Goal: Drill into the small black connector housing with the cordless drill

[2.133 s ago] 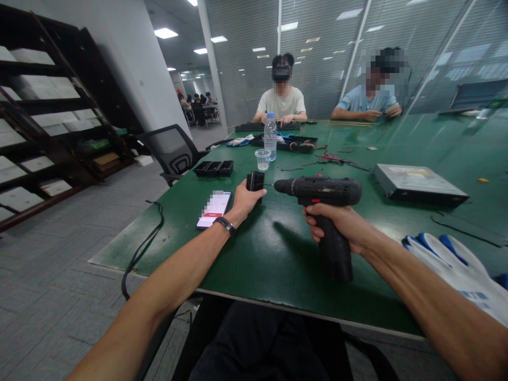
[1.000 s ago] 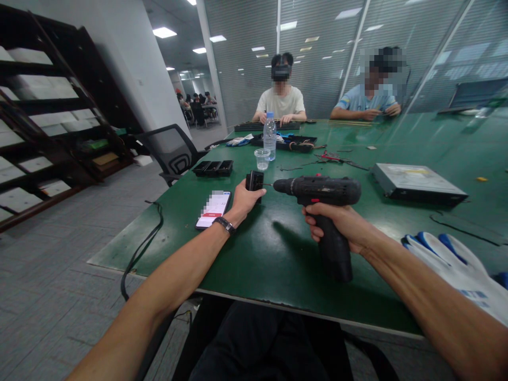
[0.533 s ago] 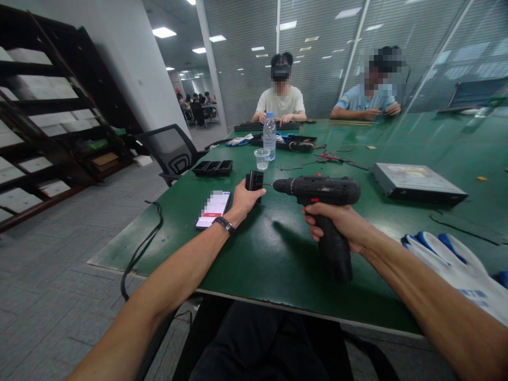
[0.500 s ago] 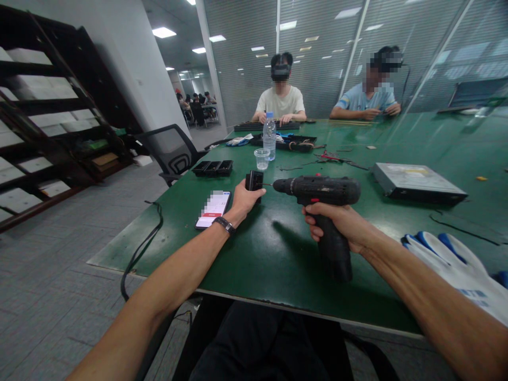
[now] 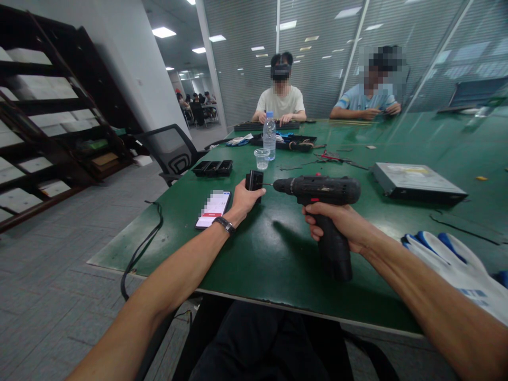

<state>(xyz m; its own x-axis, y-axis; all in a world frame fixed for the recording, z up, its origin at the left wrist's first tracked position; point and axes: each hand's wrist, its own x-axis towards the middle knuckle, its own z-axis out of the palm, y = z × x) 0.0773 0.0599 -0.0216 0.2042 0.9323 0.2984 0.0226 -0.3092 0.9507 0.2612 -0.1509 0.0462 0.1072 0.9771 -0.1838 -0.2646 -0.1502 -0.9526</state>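
My left hand point(image 5: 245, 200) is closed on a small black plastic part point(image 5: 254, 181), keeping it upright over the table. In my right hand point(image 5: 337, 219) is a black cordless drill point(image 5: 327, 190), gripped by its handle with the chuck pointing left. A thin bit point(image 5: 268, 184) runs from the chuck to the right face of the black part; whether it enters the part cannot be made out. A phone point(image 5: 214, 210) with a lit screen lies beside my left wrist. Behind my left hand stands a clear plastic cup point(image 5: 262, 159).
A water bottle point(image 5: 269, 138) stands behind the cup, near a black tray point(image 5: 296, 143) of tools. Black compartment trays point(image 5: 213, 168) sit at left. To the right are a metal box-shaped drive point(image 5: 418, 183) and white-blue gloves point(image 5: 452, 264). Two people sit across the green table point(image 5: 246, 275).
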